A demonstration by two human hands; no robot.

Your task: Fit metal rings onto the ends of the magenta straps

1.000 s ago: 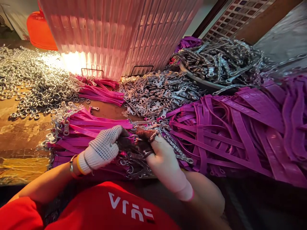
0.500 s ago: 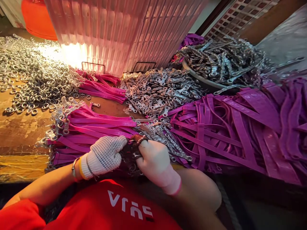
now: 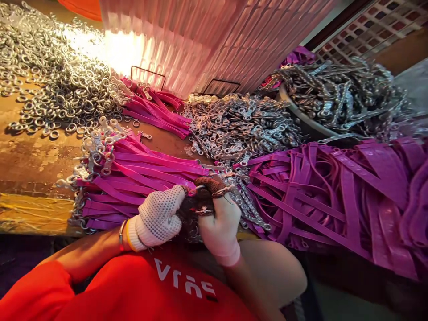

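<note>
My left hand (image 3: 160,216), in a dotted white glove, is closed in a pinch at the end of a magenta strap (image 3: 191,191). My right hand (image 3: 219,218), in a white glove with dark wrapped fingertips, is closed on a small metal ring (image 3: 199,187) beside that end. The hands are close together over the table's front edge. To the left lies a bundle of magenta straps (image 3: 143,167) with metal rings and links (image 3: 96,142) on its left ends. Just right of my right hand are loose metal links (image 3: 249,207).
Metal rings (image 3: 76,96) are heaped at the left, metal links (image 3: 240,125) in the middle. A basin (image 3: 310,120) heaped with metal pieces stands at the right, behind purple straps (image 3: 317,191). Ribbed translucent sheets (image 3: 187,40) stand at the back.
The right-hand fingers have shifted, and a ring and strap end now show between the hands. The whole view has turned, so the scene sits differently in the picture.
</note>
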